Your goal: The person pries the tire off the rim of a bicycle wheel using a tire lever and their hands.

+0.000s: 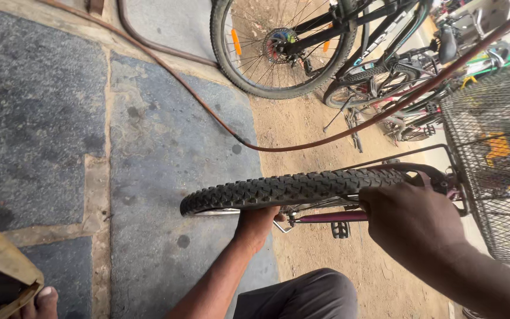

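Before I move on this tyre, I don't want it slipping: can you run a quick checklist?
1. Left hand under the knobbly tyre, gripping it: ok.
2. Right hand on the tyre near the mudguard: ok.
3. Tyre seated on the rim all round: cannot tell, far side hidden.
4. Hose lying apart from the wheel: ok.
5. Wire basket close beside the right hand: not ok.

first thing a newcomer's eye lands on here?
The knobby bicycle tyre across the middle of the frame, with the left hand under it and the right hand on its right end. Next, the reddish hose snaking over the stone paving, and the wire basket at the right edge, with parked bicycles at the top.
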Motion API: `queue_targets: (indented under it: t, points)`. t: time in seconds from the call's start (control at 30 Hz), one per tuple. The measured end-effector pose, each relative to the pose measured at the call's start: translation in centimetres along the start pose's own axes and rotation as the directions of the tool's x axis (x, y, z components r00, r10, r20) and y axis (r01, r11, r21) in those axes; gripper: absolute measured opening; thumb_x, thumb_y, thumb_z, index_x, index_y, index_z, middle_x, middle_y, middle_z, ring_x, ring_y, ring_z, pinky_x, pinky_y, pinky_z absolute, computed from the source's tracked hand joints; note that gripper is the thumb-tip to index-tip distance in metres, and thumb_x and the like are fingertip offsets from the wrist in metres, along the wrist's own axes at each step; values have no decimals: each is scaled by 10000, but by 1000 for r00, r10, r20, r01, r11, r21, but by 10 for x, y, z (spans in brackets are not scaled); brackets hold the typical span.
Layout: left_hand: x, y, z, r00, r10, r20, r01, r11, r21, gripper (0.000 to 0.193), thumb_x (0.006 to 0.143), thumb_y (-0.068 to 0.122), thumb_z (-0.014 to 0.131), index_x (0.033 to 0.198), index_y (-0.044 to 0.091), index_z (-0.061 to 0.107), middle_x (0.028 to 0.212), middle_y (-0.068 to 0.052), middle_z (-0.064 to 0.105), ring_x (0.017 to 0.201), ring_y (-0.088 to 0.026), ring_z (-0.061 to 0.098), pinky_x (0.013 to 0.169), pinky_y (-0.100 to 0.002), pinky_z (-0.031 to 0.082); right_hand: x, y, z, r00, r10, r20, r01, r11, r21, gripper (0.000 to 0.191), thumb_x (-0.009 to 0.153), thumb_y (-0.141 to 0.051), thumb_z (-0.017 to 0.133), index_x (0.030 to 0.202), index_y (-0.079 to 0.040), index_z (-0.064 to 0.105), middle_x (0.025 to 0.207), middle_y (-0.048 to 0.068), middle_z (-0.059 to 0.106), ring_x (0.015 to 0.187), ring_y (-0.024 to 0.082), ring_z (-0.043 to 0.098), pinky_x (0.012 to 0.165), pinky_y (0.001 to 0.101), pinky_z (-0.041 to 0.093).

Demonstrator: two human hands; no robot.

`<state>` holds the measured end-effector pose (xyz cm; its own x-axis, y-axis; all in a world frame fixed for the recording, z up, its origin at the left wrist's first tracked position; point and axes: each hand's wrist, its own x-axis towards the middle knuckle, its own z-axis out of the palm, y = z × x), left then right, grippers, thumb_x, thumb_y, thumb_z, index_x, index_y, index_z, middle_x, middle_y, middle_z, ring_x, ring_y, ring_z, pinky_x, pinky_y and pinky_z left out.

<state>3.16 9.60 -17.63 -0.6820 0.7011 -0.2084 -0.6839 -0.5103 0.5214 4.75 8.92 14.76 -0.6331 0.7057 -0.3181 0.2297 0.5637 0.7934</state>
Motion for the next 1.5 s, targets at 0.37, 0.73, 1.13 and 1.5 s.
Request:
queue_targets:
  t: [0.37, 0.73, 1.13, 1.5]
  points:
    - [11, -12, -2, 999, 42, -8, -42, 998, -51, 30, 915, 66, 648, 924, 39, 658, 860, -26, 639, 731, -147, 604, 611, -353, 570, -18, -7, 69, 933, 113, -342, -29, 970, 241, 257, 937, -212, 542, 1145, -279, 678, 706, 80, 695, 686, 315, 714, 593, 486, 559]
    - [36, -38, -21, 995, 80, -59, -79, 997, 16, 169, 897, 15, 596, 1035, -6, 692, 1022, -42, 700, 880, -145, 661, 660, -361, 611, -24, -38, 125, 723, 250, -644, -47, 948, 315, 384, 884, -184, 645, 1267, -178, 676, 774, 64, 673, 648, 266, 683, 526, 423, 541]
    - [39, -21, -30, 969, 215, 122, -225, 971, 80, 232, 957, -18, 538, 1031, -20, 758, 1041, -112, 749, 935, -211, 699, 779, -372, 609, -4, -52, 195, 442, 334, -833, 131, 894, 428, 386, 909, -150, 721, 1294, -158, 689, 791, 48, 601, 676, 276, 611, 562, 433, 492]
    - [36, -11, -34, 993, 117, 20, -117, 993, -1, 279, 947, -40, 483, 1144, 5, 675, 1150, -132, 708, 1054, -220, 694, 836, -418, 634, 80, -92, 217, 548, 595, -588, 395, 436, 809, 100, 1062, -187, 577, 1055, -92, 609, 808, 129, 666, 735, 368, 626, 665, 498, 495]
